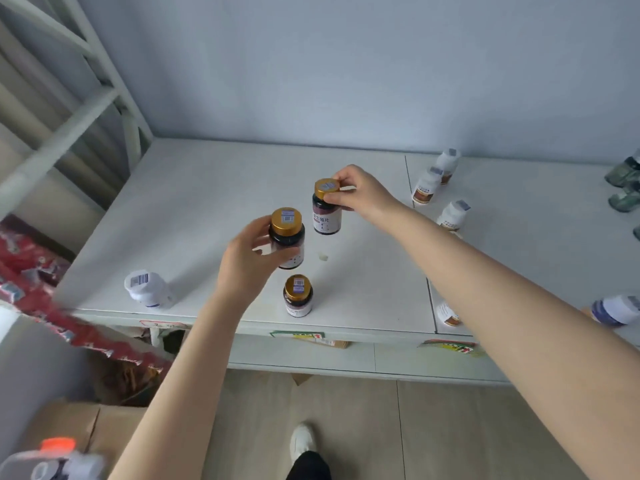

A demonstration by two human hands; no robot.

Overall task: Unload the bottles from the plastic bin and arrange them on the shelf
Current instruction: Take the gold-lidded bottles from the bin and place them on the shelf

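The left hand (244, 268) curls round a dark round bottle with a gold cap (286, 237). The right hand (363, 194) pinches the cap of a matching bottle (327, 216) just beyond it, at the middle of the smooth white shelf (194, 209). A third bottle (298, 296) stands upright near the shelf's front edge.

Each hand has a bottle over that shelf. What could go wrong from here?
The right hand pinches one bottle by its gold cap alone, so it might slip. The left hand holds another bottle close to a small bottle near the front edge of the shelf; a bump could topple it.
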